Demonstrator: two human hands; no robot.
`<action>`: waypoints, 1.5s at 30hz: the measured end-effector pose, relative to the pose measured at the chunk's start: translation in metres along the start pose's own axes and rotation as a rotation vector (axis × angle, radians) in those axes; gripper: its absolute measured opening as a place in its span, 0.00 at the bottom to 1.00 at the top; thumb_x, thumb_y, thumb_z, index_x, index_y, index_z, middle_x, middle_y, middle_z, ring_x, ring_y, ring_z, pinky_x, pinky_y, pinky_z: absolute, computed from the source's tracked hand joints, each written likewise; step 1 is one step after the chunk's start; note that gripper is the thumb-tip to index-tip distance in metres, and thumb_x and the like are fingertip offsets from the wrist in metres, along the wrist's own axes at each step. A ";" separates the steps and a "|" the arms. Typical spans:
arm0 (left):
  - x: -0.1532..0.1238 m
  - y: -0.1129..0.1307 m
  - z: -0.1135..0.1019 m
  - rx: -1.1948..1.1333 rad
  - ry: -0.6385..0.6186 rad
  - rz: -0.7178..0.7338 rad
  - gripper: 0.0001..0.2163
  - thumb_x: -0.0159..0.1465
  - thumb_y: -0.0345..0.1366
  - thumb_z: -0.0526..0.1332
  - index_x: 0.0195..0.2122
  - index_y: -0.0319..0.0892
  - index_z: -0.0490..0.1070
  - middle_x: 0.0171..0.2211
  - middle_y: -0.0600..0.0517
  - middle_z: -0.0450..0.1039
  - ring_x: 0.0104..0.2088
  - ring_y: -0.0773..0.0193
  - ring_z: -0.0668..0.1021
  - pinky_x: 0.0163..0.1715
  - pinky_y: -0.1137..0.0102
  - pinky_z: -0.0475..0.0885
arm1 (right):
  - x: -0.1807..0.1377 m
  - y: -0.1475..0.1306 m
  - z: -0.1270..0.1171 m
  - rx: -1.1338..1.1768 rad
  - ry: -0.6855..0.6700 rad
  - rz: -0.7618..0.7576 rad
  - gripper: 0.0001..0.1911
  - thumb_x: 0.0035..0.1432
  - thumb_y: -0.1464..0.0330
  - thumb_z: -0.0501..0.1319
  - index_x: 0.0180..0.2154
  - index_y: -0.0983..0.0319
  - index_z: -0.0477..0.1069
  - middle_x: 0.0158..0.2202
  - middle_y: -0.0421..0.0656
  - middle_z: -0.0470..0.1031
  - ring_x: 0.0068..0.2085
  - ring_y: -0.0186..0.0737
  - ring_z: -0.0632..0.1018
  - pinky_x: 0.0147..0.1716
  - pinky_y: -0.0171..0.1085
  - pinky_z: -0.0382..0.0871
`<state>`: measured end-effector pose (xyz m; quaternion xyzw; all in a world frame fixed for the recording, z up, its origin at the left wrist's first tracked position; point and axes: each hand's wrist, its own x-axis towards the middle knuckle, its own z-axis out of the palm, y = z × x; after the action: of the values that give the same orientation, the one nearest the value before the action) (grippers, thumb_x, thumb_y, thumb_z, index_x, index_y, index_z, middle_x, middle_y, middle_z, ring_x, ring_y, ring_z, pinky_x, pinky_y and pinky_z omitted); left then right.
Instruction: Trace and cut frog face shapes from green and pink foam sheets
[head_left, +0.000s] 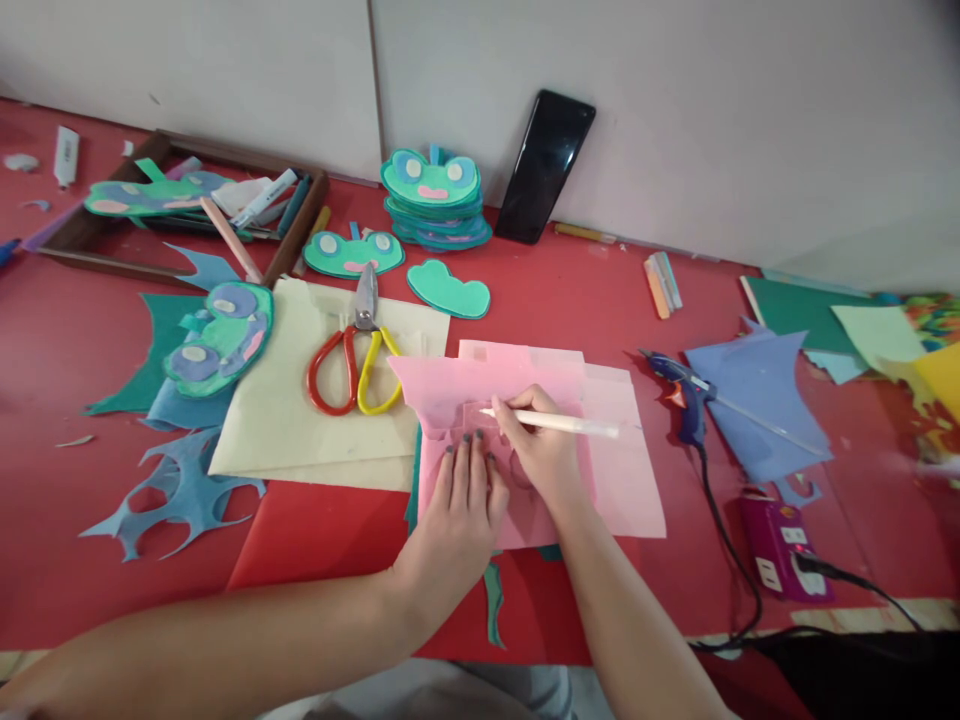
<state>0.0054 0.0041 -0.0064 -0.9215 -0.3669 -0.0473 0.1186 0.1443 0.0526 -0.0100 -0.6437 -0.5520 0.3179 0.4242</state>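
Observation:
My right hand grips a white pen, its tip touching the pink felt. Beside it, my left hand lies flat on the felt with fingers stretched out. A small pink piece seems to lie under the fingertips, though its edges are hard to make out. Drawn outlines show faintly on the sheet. Left of my hands, scissors with one red and one yellow handle rest on cream felt. Green frog-face cutouts are stacked behind, and a plain green felt shape lies nearer.
A phone leans against the wall. On the right are a glue gun, blue felt and a purple power strip with a cable. A brown tray of pens stands at the left, near blue felt scraps.

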 end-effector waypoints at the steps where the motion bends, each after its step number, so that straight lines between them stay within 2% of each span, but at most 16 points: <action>1: 0.000 0.000 0.000 0.001 -0.002 0.004 0.17 0.61 0.27 0.47 0.49 0.28 0.63 0.54 0.30 0.64 0.55 0.47 0.67 0.52 0.58 0.67 | 0.000 0.000 0.000 -0.016 -0.003 -0.007 0.11 0.58 0.62 0.57 0.26 0.60 0.61 0.19 0.36 0.64 0.22 0.32 0.68 0.23 0.32 0.63; 8: -0.002 0.000 0.001 0.012 -0.016 -0.002 0.17 0.61 0.28 0.47 0.49 0.28 0.63 0.54 0.31 0.64 0.55 0.46 0.67 0.53 0.58 0.67 | 0.001 0.000 0.002 -0.169 0.021 -0.093 0.14 0.58 0.65 0.56 0.23 0.60 0.58 0.18 0.35 0.61 0.21 0.30 0.64 0.23 0.31 0.59; 16: -0.001 0.000 -0.001 -0.011 -0.015 -0.002 0.16 0.61 0.28 0.47 0.49 0.28 0.64 0.54 0.31 0.64 0.56 0.46 0.66 0.53 0.58 0.67 | 0.001 0.003 0.003 -0.123 0.032 -0.110 0.13 0.57 0.69 0.54 0.22 0.59 0.53 0.18 0.33 0.55 0.20 0.30 0.60 0.22 0.31 0.56; 33: -0.001 -0.001 -0.001 -0.002 -0.022 0.000 0.17 0.61 0.28 0.46 0.49 0.28 0.63 0.54 0.31 0.64 0.55 0.47 0.67 0.53 0.58 0.67 | 0.001 0.001 0.002 -0.096 0.051 -0.058 0.13 0.58 0.68 0.54 0.22 0.59 0.55 0.17 0.33 0.57 0.20 0.30 0.62 0.21 0.32 0.57; 41: 0.000 -0.002 -0.001 -0.001 -0.002 0.009 0.17 0.61 0.27 0.47 0.50 0.27 0.63 0.54 0.30 0.64 0.55 0.46 0.67 0.52 0.58 0.68 | -0.001 0.001 0.000 -0.051 0.232 0.004 0.14 0.58 0.67 0.55 0.22 0.59 0.54 0.16 0.32 0.56 0.18 0.30 0.61 0.19 0.31 0.57; 45: -0.001 -0.001 0.000 -0.019 0.004 0.007 0.17 0.61 0.27 0.47 0.49 0.27 0.64 0.54 0.30 0.64 0.55 0.47 0.68 0.52 0.58 0.68 | 0.000 0.003 0.000 0.003 0.264 0.043 0.15 0.57 0.65 0.56 0.22 0.59 0.55 0.16 0.33 0.58 0.18 0.30 0.63 0.18 0.31 0.58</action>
<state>0.0037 0.0043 -0.0062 -0.9238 -0.3628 -0.0521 0.1105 0.1456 0.0523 -0.0123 -0.6910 -0.4766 0.2404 0.4874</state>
